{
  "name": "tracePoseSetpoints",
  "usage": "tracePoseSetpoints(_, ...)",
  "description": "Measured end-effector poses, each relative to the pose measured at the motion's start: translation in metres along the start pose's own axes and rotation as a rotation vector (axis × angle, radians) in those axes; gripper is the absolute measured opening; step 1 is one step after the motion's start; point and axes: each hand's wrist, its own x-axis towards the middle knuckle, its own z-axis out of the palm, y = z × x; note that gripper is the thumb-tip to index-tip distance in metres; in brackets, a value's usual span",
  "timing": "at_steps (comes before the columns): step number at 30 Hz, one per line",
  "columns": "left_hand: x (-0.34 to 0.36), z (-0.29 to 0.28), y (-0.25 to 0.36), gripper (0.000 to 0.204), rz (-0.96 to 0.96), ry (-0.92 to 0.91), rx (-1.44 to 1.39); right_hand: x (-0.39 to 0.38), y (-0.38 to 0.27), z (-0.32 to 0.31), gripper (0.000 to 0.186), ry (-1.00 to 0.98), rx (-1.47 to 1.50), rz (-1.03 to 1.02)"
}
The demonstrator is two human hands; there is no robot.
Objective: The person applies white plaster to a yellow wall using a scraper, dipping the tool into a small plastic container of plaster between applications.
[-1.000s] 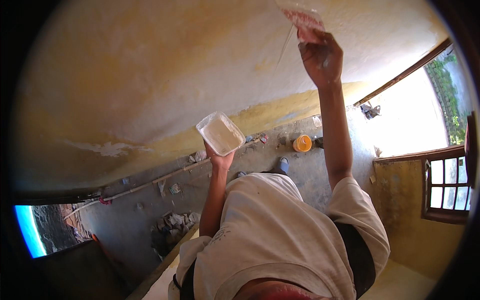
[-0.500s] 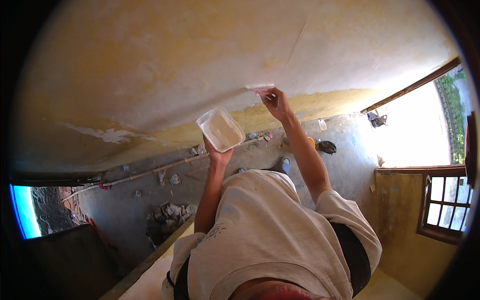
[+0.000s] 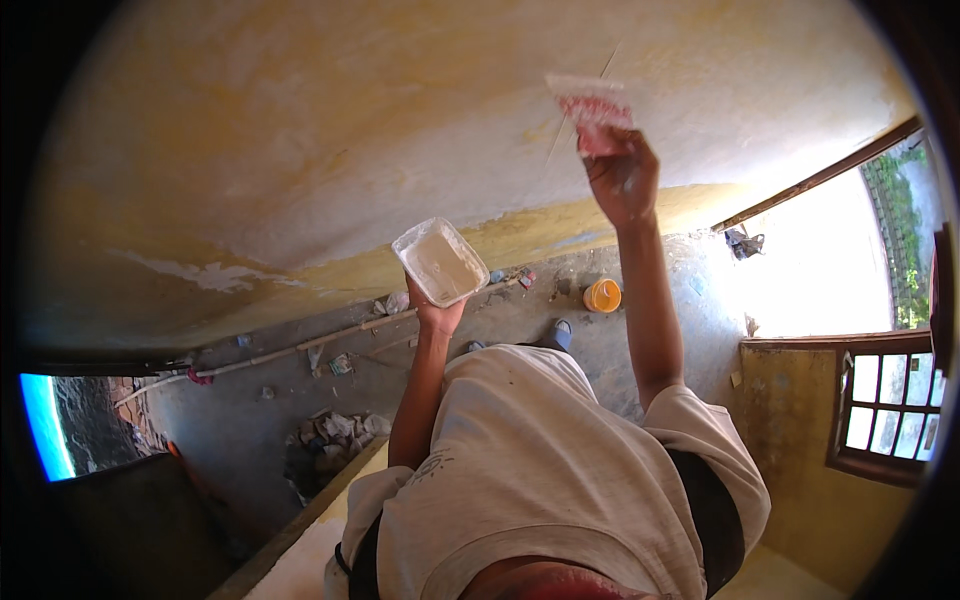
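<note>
My left hand (image 3: 438, 314) grips a squarish white plastic tub (image 3: 472, 284) from beneath, near the wall. Pale paste coats its inside and rim. Higher up, my right hand (image 3: 630, 182) pinches a red putty spreader (image 3: 596, 108), smeared white and somewhat blurred. The spreader's broad edge points up at the yellowish wall (image 3: 350, 110), where a thin straight line runs close by; I cannot tell whether it touches. Whitish patches cover parts of the wall.
An orange bucket (image 3: 602, 296) stands on the concrete floor beneath my right arm. A long pole (image 3: 300, 348) lies along the wall's foot. At lower left sits a rubbish heap (image 3: 335, 432). A black bag (image 3: 743, 243) lies by the bright doorway; a barred window (image 3: 895, 405) is at right.
My right hand has risen up the wall and to the right with the spreader, whose face now shows more. The bucket has come into fuller view. My left hand and tub stay nearly still.
</note>
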Motion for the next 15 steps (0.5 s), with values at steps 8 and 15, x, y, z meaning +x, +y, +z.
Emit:
tracePoseSetpoints(8,-0.004,-0.009,0.005,0.055,0.038,-0.045,0.009,-0.05,0.115,-0.216,0.022,0.41,-0.322,0.432)
tracePoseSetpoints(15,-0.002,0.009,-0.005,0.055,-0.028,-0.071,0.045,0.007,0.08,-0.206,0.024,0.522,-0.245,0.296)
